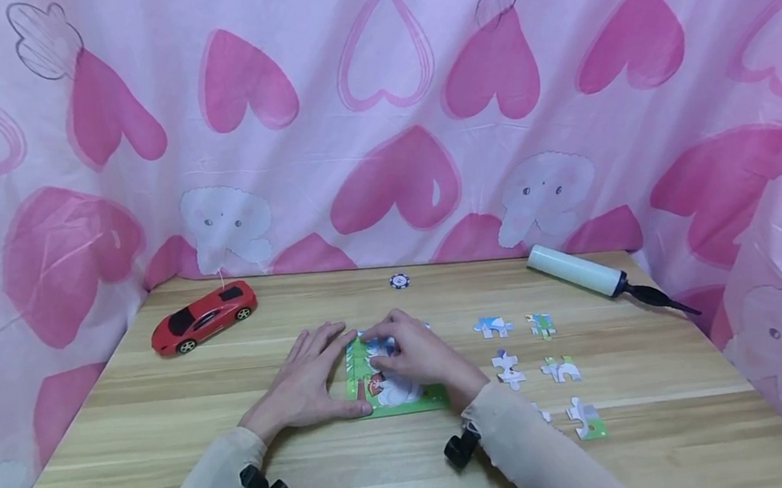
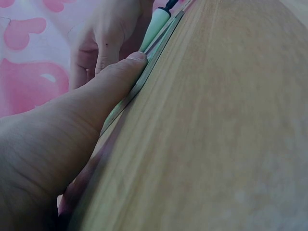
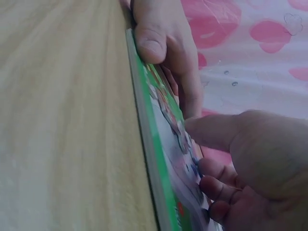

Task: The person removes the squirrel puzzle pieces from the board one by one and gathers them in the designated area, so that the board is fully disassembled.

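A jigsaw puzzle board (image 1: 409, 407) with a green border and a cartoon picture lies flat on the table. My left hand (image 1: 308, 378) lies along its left side with fingers spread, the thumb on the lower left corner and the index fingertip near the upper left corner. Over the picture is my right hand (image 1: 413, 350), fingers bent. In the right wrist view its thumb (image 3: 216, 131) touches the puzzle surface (image 3: 168, 139), with the other fingers (image 3: 219, 185) curled close by. I cannot tell whether a piece is pinched between them.
Several loose jigsaw pieces (image 1: 561, 369) lie right of the board, one partly behind the right sleeve (image 1: 529, 437). A red toy car (image 1: 204, 318) stands at the back left, a poker chip (image 1: 399, 281) at the back middle, and a pale green hand pump (image 1: 577, 269) at the back right.
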A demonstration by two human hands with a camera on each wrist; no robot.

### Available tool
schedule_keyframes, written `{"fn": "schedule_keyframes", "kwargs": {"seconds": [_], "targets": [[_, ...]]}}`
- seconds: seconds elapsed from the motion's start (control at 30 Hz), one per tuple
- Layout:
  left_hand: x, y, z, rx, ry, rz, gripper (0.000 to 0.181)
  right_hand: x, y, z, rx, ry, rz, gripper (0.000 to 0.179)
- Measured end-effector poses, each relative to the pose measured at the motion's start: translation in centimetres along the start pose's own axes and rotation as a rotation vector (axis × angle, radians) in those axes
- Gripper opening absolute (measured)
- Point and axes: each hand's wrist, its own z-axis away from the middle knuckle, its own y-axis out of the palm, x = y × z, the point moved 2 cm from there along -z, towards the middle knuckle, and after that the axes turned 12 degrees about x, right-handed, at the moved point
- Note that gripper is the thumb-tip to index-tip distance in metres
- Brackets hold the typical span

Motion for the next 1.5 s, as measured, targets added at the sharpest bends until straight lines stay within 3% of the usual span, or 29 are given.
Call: {"fn": "schedule_keyframes", "kwargs": {"seconds": [0.43, 0.63, 0.83, 1.2, 1.5], "targets": [[-0.3, -0.1, 0.1, -0.005, 0.007, -0.005, 0.125, -0.5, -0.6, 0.2, 0.148, -0.047, 0.103, 0.049], [-0.1, 0.0, 0.1, -0.003, 0.006, 0.007, 0.125, -0.6, -1.0, 0.1, 0.17, -0.025, 0.074, 0.045], [-0.1, 0.0, 0.0, -0.014, 0.018, -0.017, 0.122, -0.8, -1.4, 0.2, 0.129, 0.013, 0.024, 0.04], [-0.1, 0.0, 0.0, 0.008, -0.012, 0.002, 0.126, -1.5, -1.8, 0.0, -0.045, 0.08, 0.023, 0.044], [0.0, 0.0, 0.0, 0.003, -0.006, -0.015, 0.127, -1.6, -2.7, 0.4, -0.079, 0.051, 0.005, 0.045]]}}
